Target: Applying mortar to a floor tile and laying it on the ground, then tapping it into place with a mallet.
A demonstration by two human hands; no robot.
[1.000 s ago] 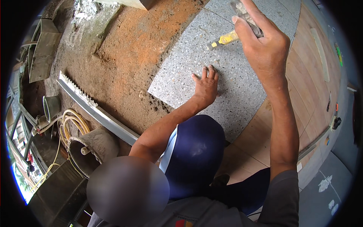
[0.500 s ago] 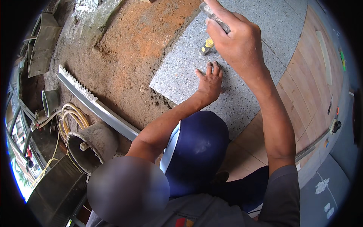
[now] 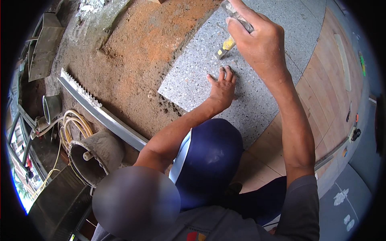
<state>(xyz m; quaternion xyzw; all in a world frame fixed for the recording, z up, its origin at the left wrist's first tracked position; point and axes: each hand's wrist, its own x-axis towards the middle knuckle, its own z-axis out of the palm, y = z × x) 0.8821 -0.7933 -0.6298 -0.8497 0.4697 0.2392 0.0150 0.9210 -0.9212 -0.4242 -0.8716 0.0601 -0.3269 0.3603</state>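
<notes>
My right hand [image 3: 263,48] is closed around the grey, cement-smeared part of a tool [image 3: 240,17] that looks like a trowel. Its yellow-and-dark handle [image 3: 226,47] points down toward a grey speckled slab [image 3: 193,72], the end at or just above the surface; I cannot tell which. My left hand [image 3: 223,88] lies flat on the same slab with its fingers spread, just below the handle's end. Part of the tool is hidden behind my right fingers.
Brown sandy bedding [image 3: 136,64] borders the slab on the left. A long metal straightedge [image 3: 102,114] with mortar along it lies there, near a mortar-crusted bucket [image 3: 98,152] and a coiled hose [image 3: 74,124]. Wooden-toned tiles [image 3: 321,88] run along the right.
My right hand and the tool have shifted slightly right and down. My left hand stays in place on the slab.
</notes>
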